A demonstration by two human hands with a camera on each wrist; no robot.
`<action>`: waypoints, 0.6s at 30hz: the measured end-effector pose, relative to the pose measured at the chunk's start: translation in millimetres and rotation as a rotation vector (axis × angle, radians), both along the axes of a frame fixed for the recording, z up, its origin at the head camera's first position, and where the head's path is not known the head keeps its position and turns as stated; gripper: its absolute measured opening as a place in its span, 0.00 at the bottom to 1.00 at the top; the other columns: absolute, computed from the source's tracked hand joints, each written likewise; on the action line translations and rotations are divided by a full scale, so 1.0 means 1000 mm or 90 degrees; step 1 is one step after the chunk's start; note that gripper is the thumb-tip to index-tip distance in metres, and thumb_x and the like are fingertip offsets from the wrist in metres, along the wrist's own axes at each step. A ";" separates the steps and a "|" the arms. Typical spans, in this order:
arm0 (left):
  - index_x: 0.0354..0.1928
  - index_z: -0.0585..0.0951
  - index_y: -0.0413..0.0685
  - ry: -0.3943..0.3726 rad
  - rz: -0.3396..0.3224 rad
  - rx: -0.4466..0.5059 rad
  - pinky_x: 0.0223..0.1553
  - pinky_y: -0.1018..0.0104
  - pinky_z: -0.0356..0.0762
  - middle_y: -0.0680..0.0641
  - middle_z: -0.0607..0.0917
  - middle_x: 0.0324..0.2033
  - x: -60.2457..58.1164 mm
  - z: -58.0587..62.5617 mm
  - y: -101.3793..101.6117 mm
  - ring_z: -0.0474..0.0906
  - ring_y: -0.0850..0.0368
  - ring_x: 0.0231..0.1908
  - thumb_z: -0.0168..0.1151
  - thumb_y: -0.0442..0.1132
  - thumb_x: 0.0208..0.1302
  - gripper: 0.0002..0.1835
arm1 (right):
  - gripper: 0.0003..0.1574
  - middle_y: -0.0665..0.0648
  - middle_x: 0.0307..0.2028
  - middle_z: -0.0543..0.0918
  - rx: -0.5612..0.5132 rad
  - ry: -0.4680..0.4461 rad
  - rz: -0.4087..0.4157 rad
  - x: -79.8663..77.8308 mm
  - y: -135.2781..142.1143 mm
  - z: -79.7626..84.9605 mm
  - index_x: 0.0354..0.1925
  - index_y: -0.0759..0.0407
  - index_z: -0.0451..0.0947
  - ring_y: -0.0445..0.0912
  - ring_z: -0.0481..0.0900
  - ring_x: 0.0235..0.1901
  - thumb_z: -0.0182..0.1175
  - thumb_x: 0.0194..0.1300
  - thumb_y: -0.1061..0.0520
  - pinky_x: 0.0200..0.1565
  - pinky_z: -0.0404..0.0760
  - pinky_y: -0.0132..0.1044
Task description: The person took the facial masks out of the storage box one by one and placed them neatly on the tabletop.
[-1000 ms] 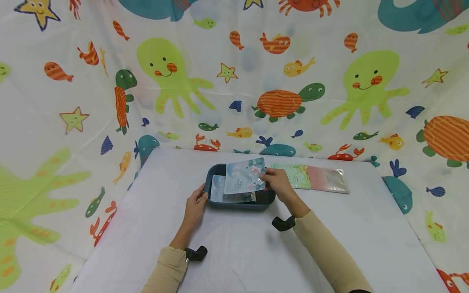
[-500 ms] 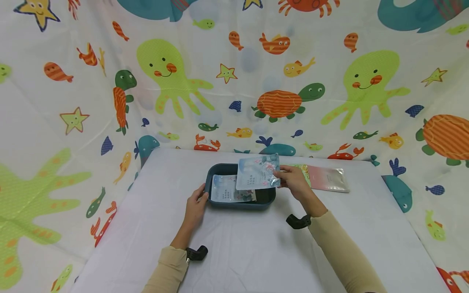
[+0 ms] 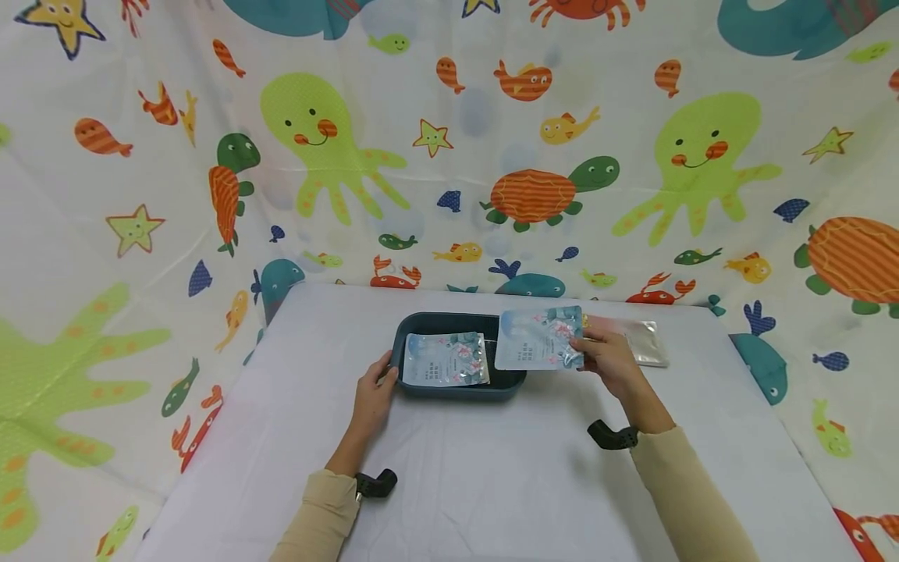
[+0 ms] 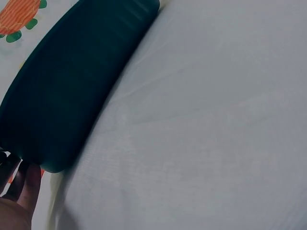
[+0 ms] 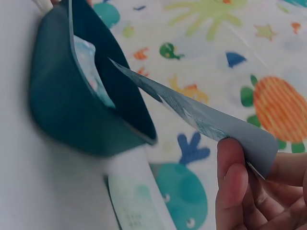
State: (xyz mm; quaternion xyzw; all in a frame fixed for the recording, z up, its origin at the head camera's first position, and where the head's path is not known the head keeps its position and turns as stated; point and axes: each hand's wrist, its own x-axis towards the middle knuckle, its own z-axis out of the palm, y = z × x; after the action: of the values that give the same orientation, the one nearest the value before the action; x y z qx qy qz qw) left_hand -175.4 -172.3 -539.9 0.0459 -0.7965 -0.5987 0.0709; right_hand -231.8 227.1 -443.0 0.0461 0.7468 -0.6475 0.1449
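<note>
My right hand (image 3: 612, 361) pinches the right edge of a flat pale-blue sheet mask packet (image 3: 535, 339) with pink flowers. In the head view the packet overlaps the right end of a dark teal plastic bin (image 3: 456, 395). The right wrist view shows this packet (image 5: 192, 112) edge-on, thumb and fingers on its near end, its far tip at the bin's opening. Another blue packet (image 3: 442, 361) lies inside the bin at the left. My left hand (image 3: 372, 396) touches the bin's left end, and in the left wrist view its fingers (image 4: 31, 187) reach up to the outer wall.
Behind my right hand a pink and silver packet (image 3: 648, 343) lies on the white-covered table (image 3: 477, 468). A green packet (image 5: 136, 201) beside the bin shows in the right wrist view. A sea-animal curtain (image 3: 421, 94) hangs behind the table.
My right hand has carried the blue packet to the right, from over the middle of the bin to its right end, uncovering the packet inside. The left hand has stayed at the bin.
</note>
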 end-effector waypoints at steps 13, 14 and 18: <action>0.70 0.65 0.39 0.006 0.005 -0.007 0.63 0.47 0.71 0.36 0.72 0.65 0.000 -0.003 0.001 0.69 0.43 0.65 0.50 0.38 0.74 0.25 | 0.39 0.38 0.32 0.85 -0.012 -0.010 -0.008 0.007 0.046 -0.007 0.69 0.73 0.58 0.38 0.82 0.32 0.57 0.71 0.52 0.36 0.81 0.29; 0.70 0.65 0.39 0.006 0.005 -0.007 0.63 0.47 0.70 0.36 0.72 0.65 0.000 -0.003 0.000 0.69 0.43 0.65 0.50 0.38 0.74 0.25 | 0.40 0.38 0.33 0.85 -0.016 -0.013 -0.011 0.007 0.049 -0.007 0.70 0.73 0.58 0.38 0.82 0.32 0.57 0.71 0.52 0.36 0.81 0.29; 0.70 0.65 0.39 0.003 0.004 -0.007 0.64 0.46 0.70 0.35 0.72 0.66 0.000 -0.003 0.000 0.69 0.42 0.66 0.50 0.38 0.74 0.25 | 0.42 0.38 0.33 0.84 -0.033 -0.034 -0.028 0.006 0.058 -0.006 0.71 0.71 0.56 0.38 0.82 0.33 0.58 0.70 0.51 0.37 0.81 0.29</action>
State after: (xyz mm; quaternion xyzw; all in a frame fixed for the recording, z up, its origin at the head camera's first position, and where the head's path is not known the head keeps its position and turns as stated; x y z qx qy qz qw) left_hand -175.5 -172.1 -543.2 0.0465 -0.7993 -0.5944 0.0746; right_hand -225.3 285.5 -449.1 0.0759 0.7242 -0.6684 0.1519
